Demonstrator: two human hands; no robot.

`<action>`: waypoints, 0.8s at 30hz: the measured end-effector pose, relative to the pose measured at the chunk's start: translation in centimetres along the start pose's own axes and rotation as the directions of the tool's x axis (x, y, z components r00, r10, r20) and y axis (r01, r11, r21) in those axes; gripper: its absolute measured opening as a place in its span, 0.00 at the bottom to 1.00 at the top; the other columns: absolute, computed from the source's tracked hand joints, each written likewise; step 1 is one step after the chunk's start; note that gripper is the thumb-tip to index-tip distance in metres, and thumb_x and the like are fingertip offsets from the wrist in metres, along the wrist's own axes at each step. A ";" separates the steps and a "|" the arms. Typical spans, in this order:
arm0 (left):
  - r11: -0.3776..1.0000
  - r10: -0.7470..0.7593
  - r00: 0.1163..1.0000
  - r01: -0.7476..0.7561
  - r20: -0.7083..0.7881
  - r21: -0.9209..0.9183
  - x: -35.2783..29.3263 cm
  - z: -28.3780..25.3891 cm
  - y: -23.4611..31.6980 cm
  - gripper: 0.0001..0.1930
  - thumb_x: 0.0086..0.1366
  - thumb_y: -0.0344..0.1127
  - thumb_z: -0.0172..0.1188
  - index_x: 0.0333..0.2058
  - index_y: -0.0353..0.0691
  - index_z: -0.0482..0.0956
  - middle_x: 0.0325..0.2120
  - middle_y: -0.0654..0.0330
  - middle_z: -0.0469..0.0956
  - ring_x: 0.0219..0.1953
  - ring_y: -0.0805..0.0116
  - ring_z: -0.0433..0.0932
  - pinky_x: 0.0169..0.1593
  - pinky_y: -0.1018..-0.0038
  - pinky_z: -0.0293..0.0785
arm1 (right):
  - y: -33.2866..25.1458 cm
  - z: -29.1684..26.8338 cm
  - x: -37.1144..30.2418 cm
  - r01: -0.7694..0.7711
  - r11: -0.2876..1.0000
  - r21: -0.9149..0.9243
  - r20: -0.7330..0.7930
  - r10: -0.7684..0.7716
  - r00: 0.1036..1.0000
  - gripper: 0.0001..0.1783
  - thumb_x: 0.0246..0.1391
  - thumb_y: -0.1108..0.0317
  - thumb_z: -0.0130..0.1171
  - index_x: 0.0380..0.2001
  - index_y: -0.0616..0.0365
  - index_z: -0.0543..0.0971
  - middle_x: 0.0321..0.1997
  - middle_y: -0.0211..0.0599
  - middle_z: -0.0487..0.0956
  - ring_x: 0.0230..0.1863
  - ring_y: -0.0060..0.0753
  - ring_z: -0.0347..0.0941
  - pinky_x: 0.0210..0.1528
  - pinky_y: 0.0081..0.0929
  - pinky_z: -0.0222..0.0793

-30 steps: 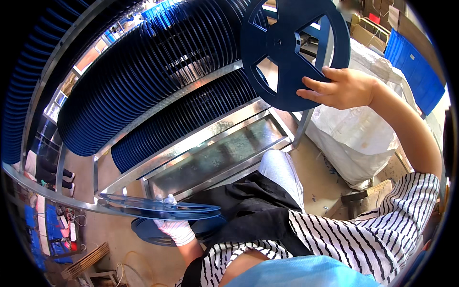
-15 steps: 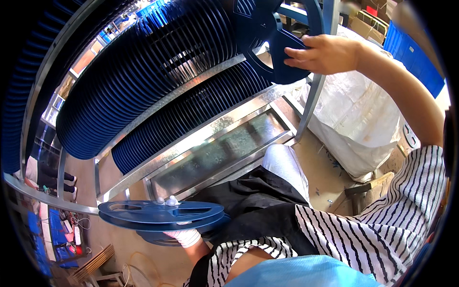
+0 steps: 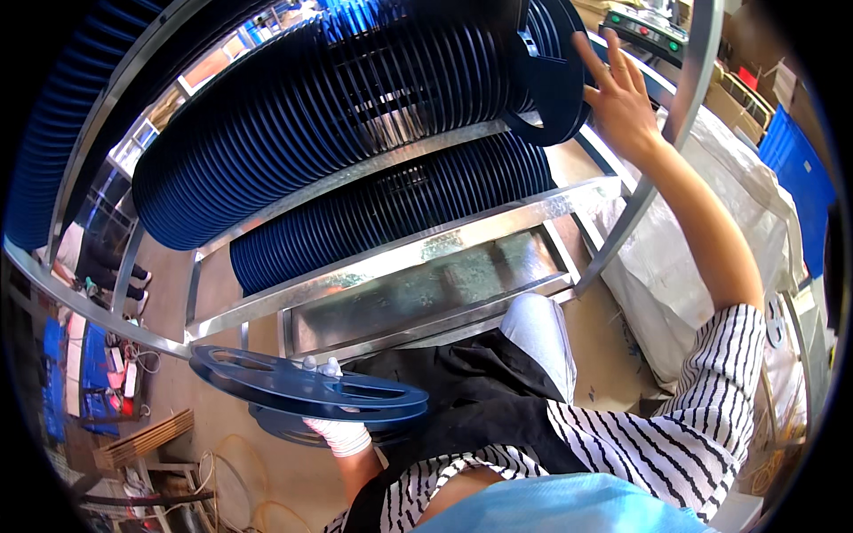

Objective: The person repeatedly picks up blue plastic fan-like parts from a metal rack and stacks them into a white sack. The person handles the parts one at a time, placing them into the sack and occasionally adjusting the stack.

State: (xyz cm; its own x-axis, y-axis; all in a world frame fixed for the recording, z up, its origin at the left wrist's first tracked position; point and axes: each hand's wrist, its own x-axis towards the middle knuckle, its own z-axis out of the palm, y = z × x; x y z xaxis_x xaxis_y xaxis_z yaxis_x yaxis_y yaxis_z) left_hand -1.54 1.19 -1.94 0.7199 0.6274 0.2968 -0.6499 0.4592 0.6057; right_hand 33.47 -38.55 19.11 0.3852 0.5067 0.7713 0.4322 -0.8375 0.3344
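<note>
My left hand [image 3: 342, 435], in a white glove, grips a couple of flat blue plastic reels [image 3: 306, 387] at the lower left. White fingertips show through an opening in the top reel; the rest of the grip is hidden beneath. My right hand [image 3: 624, 105] is bare and raised at the upper right, fingers spread. Its fingertips are at the outer face of the end blue reel [image 3: 551, 93], and whether they press on it I cannot tell. That reel stands upright at the right end of a long row of blue reels [image 3: 293, 133] on a metal rack [image 3: 400, 240].
A second row of reels [image 3: 391, 209] sits lower on the rack. The rack's post [image 3: 671, 147] rises beside my right forearm. Right of it lies a large white sack [image 3: 675, 266], with a blue bin [image 3: 795, 178] beyond. A control box with buttons [image 3: 644, 34] is behind the post. Another person [image 3: 107, 262] stands far left.
The end reel has moved in against the row. My right hand has gone from holding its rim to spread fingers at its outer face. The left hand's reels tilt slightly more.
</note>
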 end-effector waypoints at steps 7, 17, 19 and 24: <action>0.998 -0.021 0.991 0.029 -0.135 0.060 0.3 2.3 0.0 0.25 0.61 0.45 0.60 0.54 0.41 0.68 0.47 0.57 0.76 0.39 0.62 0.80 0.54 0.61 0.73 | -1.4 4.0 -1.1 -0.213 0.868 0.449 -0.213 0.335 0.918 0.19 0.49 0.55 0.64 0.34 0.62 0.82 0.76 0.36 0.40 0.75 0.58 0.30 0.69 0.53 0.44; 0.976 -0.178 0.902 0.213 -0.394 0.047 1.4 4.3 1.0 0.21 0.56 0.48 0.59 0.42 0.37 0.77 0.29 0.57 0.76 0.34 0.63 0.75 0.35 0.71 0.74 | -3.8 5.9 4.0 -0.328 0.628 0.706 -0.328 0.700 0.635 0.11 0.56 0.62 0.55 0.37 0.58 0.76 0.43 0.47 0.77 0.39 0.56 0.75 0.41 0.44 0.72; 0.969 -0.194 0.896 0.239 -0.399 0.064 1.4 3.7 1.2 0.22 0.55 0.49 0.59 0.41 0.37 0.77 0.28 0.57 0.76 0.34 0.63 0.75 0.33 0.71 0.74 | -4.0 6.3 5.5 -0.321 0.590 0.741 -0.289 0.711 0.641 0.11 0.56 0.62 0.56 0.37 0.58 0.76 0.40 0.45 0.76 0.37 0.55 0.74 0.38 0.43 0.71; 0.962 -0.159 0.852 0.248 -0.499 0.116 1.6 7.1 -0.1 0.24 0.55 0.52 0.57 0.42 0.38 0.77 0.28 0.59 0.76 0.32 0.63 0.74 0.32 0.69 0.72 | -3.0 6.8 7.1 -0.299 0.605 0.738 -0.294 0.688 0.664 0.11 0.56 0.61 0.55 0.36 0.56 0.76 0.40 0.41 0.76 0.36 0.52 0.74 0.36 0.41 0.71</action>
State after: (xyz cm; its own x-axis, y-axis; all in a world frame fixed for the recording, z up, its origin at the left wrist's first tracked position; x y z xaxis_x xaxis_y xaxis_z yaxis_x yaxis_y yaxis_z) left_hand 1.42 -2.29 3.71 0.5950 0.7752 -0.2121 -0.4188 0.5243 0.7414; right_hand 40.44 -31.06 19.92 0.3128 -0.2999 0.9012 0.7480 -0.5069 -0.4283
